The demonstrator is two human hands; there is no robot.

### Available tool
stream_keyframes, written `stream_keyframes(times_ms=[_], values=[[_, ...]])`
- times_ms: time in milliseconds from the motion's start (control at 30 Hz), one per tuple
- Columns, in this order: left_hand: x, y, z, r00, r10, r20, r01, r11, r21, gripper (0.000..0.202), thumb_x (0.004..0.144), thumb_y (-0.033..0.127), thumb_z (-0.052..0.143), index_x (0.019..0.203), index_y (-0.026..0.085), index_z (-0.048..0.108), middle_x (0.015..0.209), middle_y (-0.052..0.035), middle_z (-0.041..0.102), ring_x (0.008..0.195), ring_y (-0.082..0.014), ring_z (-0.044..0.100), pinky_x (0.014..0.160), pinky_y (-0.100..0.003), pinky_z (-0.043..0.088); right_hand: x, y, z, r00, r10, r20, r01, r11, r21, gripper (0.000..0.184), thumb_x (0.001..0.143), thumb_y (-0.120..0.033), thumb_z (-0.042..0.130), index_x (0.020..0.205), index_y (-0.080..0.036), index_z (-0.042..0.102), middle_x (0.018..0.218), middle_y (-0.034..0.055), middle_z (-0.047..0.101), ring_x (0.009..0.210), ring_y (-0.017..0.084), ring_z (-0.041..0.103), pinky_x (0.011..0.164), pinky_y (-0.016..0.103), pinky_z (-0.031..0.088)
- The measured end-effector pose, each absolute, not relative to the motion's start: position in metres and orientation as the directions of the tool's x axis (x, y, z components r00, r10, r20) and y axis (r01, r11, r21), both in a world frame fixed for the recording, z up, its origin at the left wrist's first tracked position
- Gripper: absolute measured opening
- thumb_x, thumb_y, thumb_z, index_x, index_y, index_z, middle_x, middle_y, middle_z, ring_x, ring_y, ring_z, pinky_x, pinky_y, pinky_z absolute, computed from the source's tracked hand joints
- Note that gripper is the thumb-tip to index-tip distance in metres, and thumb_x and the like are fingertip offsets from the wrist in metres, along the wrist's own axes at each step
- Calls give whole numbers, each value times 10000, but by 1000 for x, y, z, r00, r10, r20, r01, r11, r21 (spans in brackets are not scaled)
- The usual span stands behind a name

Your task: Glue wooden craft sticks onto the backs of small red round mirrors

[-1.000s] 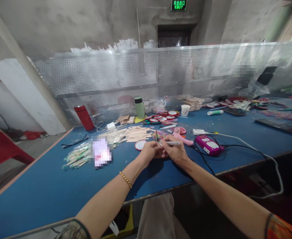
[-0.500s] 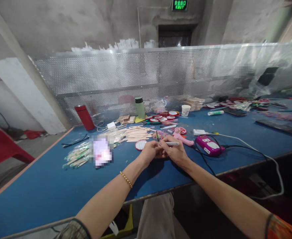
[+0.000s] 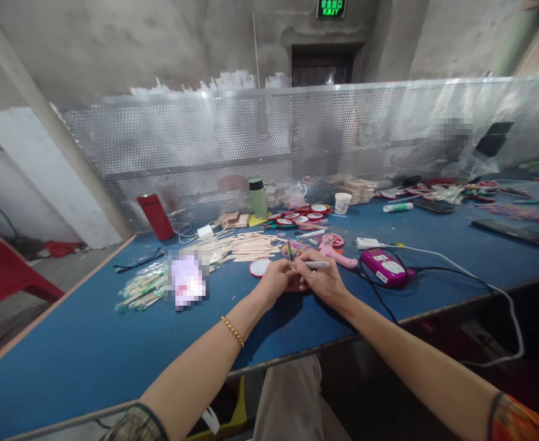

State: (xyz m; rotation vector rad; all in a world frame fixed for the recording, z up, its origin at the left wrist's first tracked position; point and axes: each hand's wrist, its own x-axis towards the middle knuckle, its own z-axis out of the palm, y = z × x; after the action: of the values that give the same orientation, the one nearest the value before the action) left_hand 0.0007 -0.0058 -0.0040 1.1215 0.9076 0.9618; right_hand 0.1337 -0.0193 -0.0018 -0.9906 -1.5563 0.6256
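My left hand (image 3: 276, 278) is closed around a narrow stick with coloured parts (image 3: 290, 250), which points up and away from me. Pressed close beside it, my right hand (image 3: 323, 283) grips a white marker (image 3: 318, 264) lying across the fingers. The fingers of both hands meet, so the marker's tip and the stick's lower end are hidden. A round white disc with a red rim (image 3: 260, 267) lies just left of my left hand. Beyond the fingers are a heap of small colourful bands (image 3: 301, 246) and a row of wooden craft sticks (image 3: 255, 246).
A pink glue gun (image 3: 336, 254) and a purple power box (image 3: 384, 268) with cables lie to the right. Bagged sticks (image 3: 143, 285) and a blurred phone (image 3: 187, 278) are on the left. A red bottle (image 3: 155, 217), green bottle (image 3: 258, 199) and paper cup (image 3: 342, 203) stand behind.
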Motion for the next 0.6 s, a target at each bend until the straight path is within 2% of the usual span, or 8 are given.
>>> stream_keyframes(times_ms=[600], values=[[1,-5,-4,318,944,-90,-148,143,979,419,658,332,846,652,147,470,540,27,583,517,-104,620,577,-261,585,133,-21,2,5,863,506,259,487,-834,255,814,-420,587,652,-227,552,527,-16,584,435,140,555,399,242,449]])
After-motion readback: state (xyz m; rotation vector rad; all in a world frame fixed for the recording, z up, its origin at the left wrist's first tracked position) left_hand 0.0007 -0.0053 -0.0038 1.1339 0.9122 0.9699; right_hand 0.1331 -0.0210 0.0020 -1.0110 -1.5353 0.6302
